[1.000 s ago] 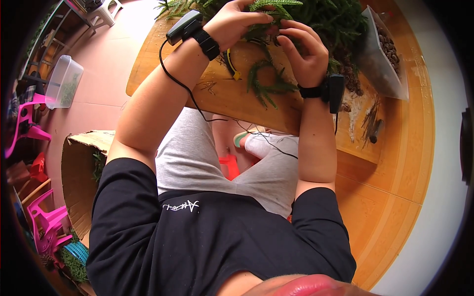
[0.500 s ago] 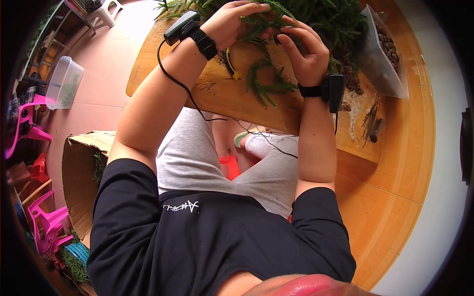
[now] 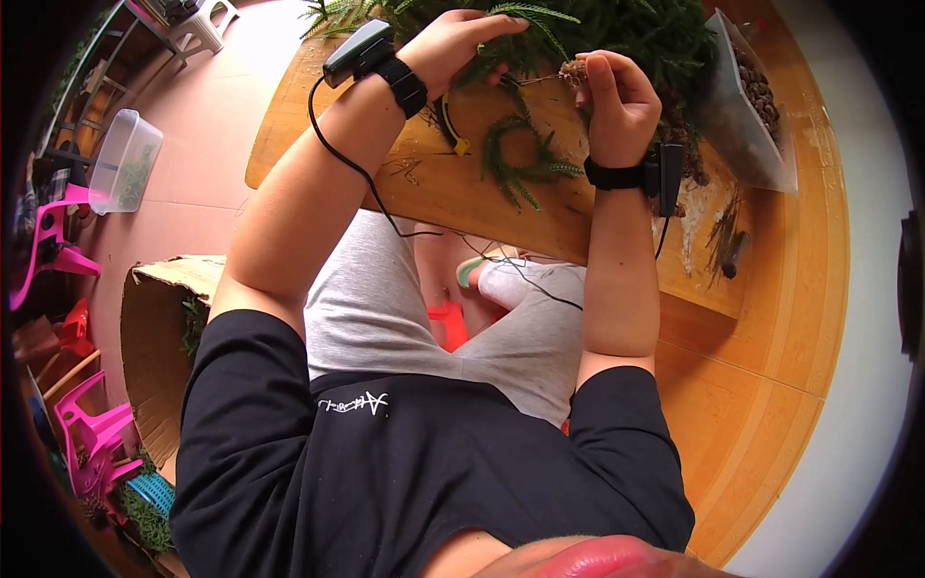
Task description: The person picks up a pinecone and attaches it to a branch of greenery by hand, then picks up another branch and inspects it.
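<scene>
My right hand (image 3: 624,111) pinches a small, brown, scaly pine cone (image 3: 572,71) with a thin stem (image 3: 542,79) above the wooden table (image 3: 424,185); my left hand (image 3: 443,50) grips a feathery green branch (image 3: 540,13) beside it.

1. White, handwriting-style lettering (image 3: 354,402) stands on the front of the black T-shirt (image 3: 482,462), on the wearer's left side.
2. It forms one short line of thin, joined strokes, with a larger, angular character at the picture-right end.
3. The smaller characters are too foreshortened to read with certainty.
</scene>
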Demonstrator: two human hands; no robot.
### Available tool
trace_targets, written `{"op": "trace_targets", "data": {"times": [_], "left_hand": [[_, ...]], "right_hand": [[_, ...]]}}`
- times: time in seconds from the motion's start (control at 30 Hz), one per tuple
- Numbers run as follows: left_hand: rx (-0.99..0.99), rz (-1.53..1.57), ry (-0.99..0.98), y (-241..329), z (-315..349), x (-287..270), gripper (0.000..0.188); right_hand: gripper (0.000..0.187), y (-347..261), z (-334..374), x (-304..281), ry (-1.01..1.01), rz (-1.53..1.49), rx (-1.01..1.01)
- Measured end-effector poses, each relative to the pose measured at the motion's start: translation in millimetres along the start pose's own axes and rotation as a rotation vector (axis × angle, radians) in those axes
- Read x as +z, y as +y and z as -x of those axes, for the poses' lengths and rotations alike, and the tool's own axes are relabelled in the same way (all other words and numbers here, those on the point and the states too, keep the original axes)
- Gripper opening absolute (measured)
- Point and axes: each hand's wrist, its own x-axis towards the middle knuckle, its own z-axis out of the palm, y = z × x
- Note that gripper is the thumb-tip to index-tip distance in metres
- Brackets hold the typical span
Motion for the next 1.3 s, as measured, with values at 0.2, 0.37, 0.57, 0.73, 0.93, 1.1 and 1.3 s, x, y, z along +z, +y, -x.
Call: {"op": "trace_targets", "data": {"times": [0.2, 0.37, 0.57, 0.73, 0.93, 1.1, 1.3], "left_hand": [[0.027, 0.113, -0.024, 0.1, -0.4, -0.4, 0.030], [0.114, 0.304, -0.085, 3.5, 1.3, 1.7, 0.027], [0.024, 0.533, -0.048, 6.7, -3.0, -7.0, 0.027], [0.013, 0.694, -0.367, 10.1, -3.8, -4.8, 0.024], [0.074, 0.587, -0.235, 4.4, -8.3, -6.0, 0.023], [0.097, 0.471, -0.226, 6.0, -5.0, -8.7, 0.029], [0.112, 0.484, -0.235, 5.9, -0.3, 0.6, 0.024]], "right_hand": [[0.022, 0.7, -0.2, -3.7, 0.122, -0.023, -0.022], [0.021, 0.5, -1.1, -4.7, 0.072, -0.125, 0.026], [0.021, 1.1, -3.7, -3.8, 0.051, -0.127, 0.058], [0.020, 1.9, -3.6, -3.0, 0.034, -0.093, 0.023], [0.019, 3.3, -3.9, -2.2, 0.063, -0.024, -0.007], [0.021, 2.8, -3.1, 0.0, 0.099, 0.038, -0.016], [0.022, 4.8, -4.0, -0.3, 0.136, 0.076, -0.039]]}}
